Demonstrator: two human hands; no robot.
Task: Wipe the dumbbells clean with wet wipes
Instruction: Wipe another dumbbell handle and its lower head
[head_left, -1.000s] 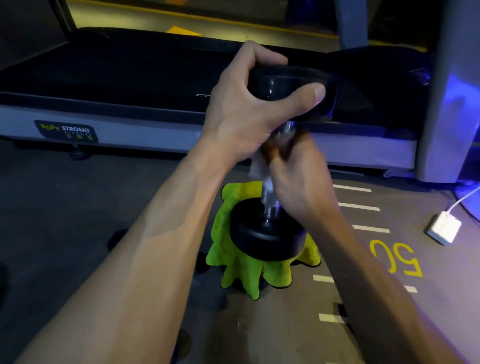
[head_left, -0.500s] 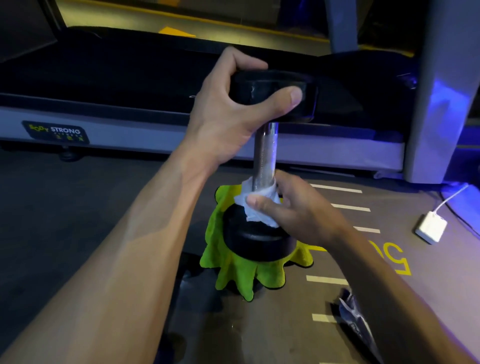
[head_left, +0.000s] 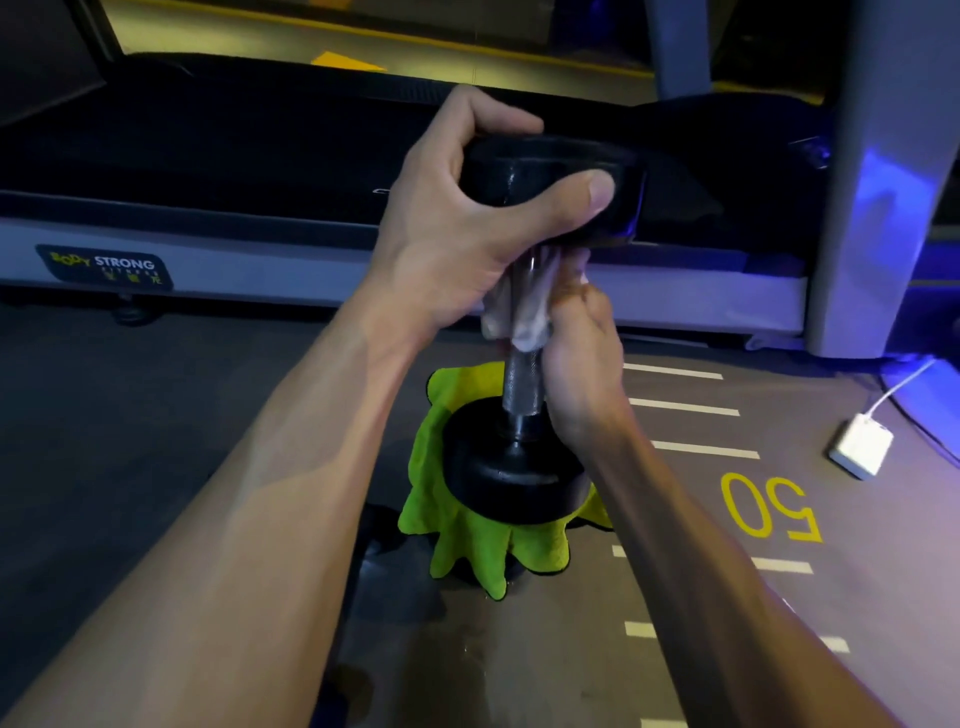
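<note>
**Readable markings: one brand plate, one floor number**

A dark rounded label plate (head_left: 104, 266) sits on the pale grey side rail of the black-belted treadmill (head_left: 270, 265). It reads "BODY" in yellow and "STRONG" in white; the smaller lines beneath are too fine to read.

On the grey gym floor (head_left: 857, 597), the large yellow painted number "50" (head_left: 772, 508) stands beside a column of short white dashes (head_left: 691, 408), turned sideways to the viewer.

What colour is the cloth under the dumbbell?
Bright green with a dark edge; the cloth shows best in the head view.
</note>
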